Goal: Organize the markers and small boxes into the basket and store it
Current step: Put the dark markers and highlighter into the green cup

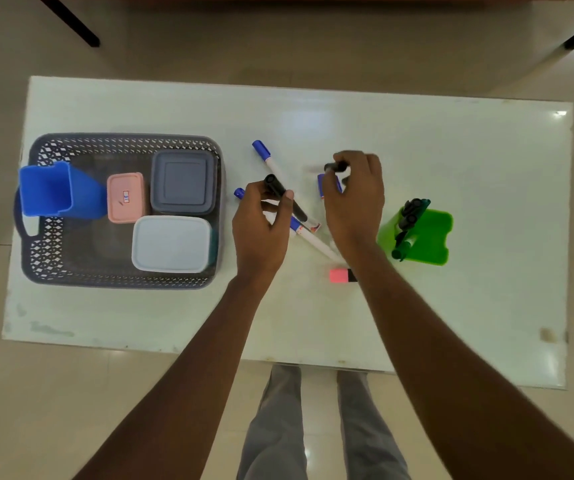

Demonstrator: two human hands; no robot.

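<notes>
White markers with blue caps (267, 159) lie crossed mid-counter (452, 150), between and under both hands. The left hand (261, 223) pinches a black marker (280, 194); the right hand (355, 199) curls around a dark, blurred marker (334, 167). The grey lattice basket (123, 142) on the left holds three lidded boxes and a blue holder (53, 190). A pink highlighter (339, 275) is partly hidden by the right wrist.
</notes>
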